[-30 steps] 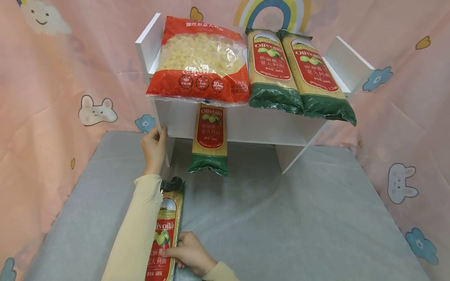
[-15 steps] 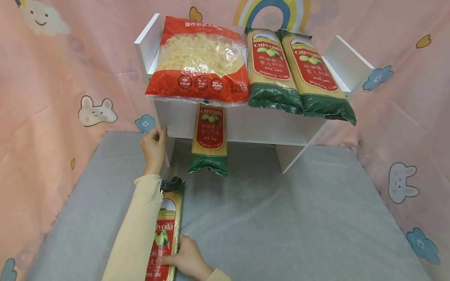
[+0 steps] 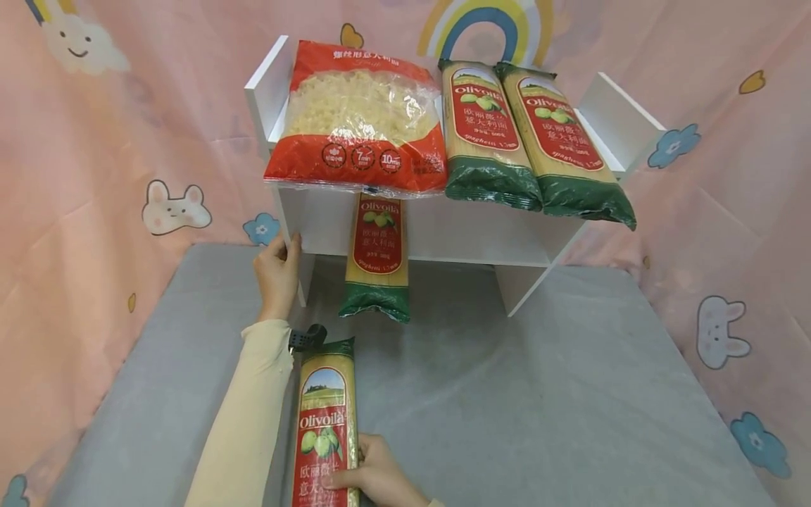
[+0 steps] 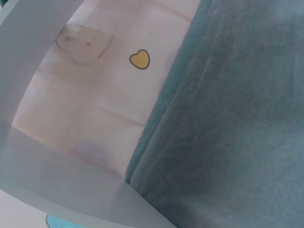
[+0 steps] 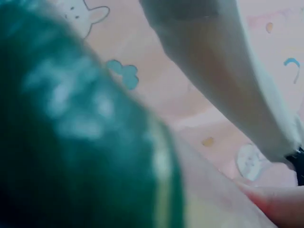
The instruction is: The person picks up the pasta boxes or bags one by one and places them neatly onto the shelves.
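In the head view, my left hand (image 3: pixel 277 282) grips the left side panel of a white two-tier shelf (image 3: pixel 472 229). My right hand (image 3: pixel 380 475) holds a pack of spaghetti (image 3: pixel 324 422) by its right edge, thumb across the red label. That pack stands in front of the shelf, beside my left forearm; its lower end runs out of frame. Up close in the right wrist view are the pack's blurred green end (image 5: pixel 90 123) and my thumb (image 5: pixel 280 202). The left wrist view shows a pale board (image 4: pixel 61 171), but no fingers.
On the top tier lie a red bag of short pasta (image 3: pixel 364 105) and two spaghetti packs, left (image 3: pixel 484 127) and right (image 3: pixel 560 134), overhanging the front. Another spaghetti pack (image 3: pixel 378 246) juts from the lower tier. Grey cloth (image 3: pixel 538 394) covers the table; a pink printed curtain (image 3: pixel 190 127) surrounds it.
My right hand has moved the spaghetti pack to the right, out from behind my left forearm, so more of its label shows. My left hand keeps its grip on the shelf.
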The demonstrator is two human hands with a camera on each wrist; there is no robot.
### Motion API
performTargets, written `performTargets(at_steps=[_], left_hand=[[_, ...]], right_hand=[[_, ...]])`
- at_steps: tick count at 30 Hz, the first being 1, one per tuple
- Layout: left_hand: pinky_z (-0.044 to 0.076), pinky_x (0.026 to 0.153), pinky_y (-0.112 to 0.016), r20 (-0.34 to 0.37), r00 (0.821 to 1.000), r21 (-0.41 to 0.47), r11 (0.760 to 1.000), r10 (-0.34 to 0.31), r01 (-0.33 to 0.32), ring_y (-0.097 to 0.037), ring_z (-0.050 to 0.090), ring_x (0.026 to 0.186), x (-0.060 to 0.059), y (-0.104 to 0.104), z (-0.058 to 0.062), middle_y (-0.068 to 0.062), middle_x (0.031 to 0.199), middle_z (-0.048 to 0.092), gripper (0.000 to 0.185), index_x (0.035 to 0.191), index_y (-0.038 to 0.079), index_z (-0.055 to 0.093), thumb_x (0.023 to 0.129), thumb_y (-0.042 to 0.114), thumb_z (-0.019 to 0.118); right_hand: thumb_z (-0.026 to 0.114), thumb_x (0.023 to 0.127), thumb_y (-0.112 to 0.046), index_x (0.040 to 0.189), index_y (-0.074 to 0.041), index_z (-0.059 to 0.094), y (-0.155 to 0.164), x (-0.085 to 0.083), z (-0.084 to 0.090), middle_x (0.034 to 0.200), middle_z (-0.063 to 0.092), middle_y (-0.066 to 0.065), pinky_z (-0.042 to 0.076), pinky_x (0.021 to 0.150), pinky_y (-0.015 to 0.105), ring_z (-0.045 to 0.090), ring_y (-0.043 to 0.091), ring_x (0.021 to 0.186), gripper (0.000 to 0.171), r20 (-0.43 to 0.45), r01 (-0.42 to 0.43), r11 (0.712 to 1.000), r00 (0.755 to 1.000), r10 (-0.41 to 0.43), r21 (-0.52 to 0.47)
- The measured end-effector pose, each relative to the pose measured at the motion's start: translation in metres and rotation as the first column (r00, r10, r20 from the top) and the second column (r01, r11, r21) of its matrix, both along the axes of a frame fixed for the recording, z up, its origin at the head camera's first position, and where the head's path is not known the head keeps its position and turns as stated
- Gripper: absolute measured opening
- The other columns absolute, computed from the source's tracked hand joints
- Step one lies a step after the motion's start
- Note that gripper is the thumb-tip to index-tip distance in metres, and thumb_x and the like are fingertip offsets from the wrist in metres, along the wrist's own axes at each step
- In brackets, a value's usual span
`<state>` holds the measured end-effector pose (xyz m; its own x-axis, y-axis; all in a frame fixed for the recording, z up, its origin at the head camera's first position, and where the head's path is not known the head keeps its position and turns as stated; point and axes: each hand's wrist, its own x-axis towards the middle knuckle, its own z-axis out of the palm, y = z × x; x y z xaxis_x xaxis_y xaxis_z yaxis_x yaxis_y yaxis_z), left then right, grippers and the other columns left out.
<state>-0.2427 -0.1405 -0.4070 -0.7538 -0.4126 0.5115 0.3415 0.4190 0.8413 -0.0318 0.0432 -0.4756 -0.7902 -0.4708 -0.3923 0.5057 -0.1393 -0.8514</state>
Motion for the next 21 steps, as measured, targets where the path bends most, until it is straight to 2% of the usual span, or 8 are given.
performTargets(at_steps=[13, 21], left_hand=[[0.025, 0.046, -0.019, -0.011, 1.000, -0.009, 1.000, 0.003, -0.003, -0.006, 0.031, 0.048, -0.001, 0.000, 0.000, -0.008, 0.054, 0.045, 0.029, 0.071, -0.003, 0.057, 0.095, 0.012, 0.057], [0.026, 0.048, -0.018, 0.002, 1.000, -0.006, 1.000, 0.028, -0.028, -0.005, 0.033, 0.049, 0.000, 0.002, 0.001, -0.009, 0.056, 0.048, 0.027, 0.072, -0.004, 0.059, 0.094, 0.011, 0.057]], right_hand=[[0.072, 0.080, -0.002, 0.118, 0.015, 0.051, 0.079, 0.005, 0.004, 0.101, 0.066, 0.019, 0.052, 0.079, 0.037, 0.066, 0.026, 0.088, 0.046, -0.014, 0.021, 1.000, 1.000, -0.021, -0.008], [0.068, 0.084, -0.007, 0.120, 0.014, 0.048, 0.115, -0.004, 0.020, 0.099, 0.067, 0.011, 0.052, 0.077, 0.037, 0.066, 0.022, 0.086, 0.046, -0.015, 0.094, 0.988, 0.996, -0.093, 0.125]])
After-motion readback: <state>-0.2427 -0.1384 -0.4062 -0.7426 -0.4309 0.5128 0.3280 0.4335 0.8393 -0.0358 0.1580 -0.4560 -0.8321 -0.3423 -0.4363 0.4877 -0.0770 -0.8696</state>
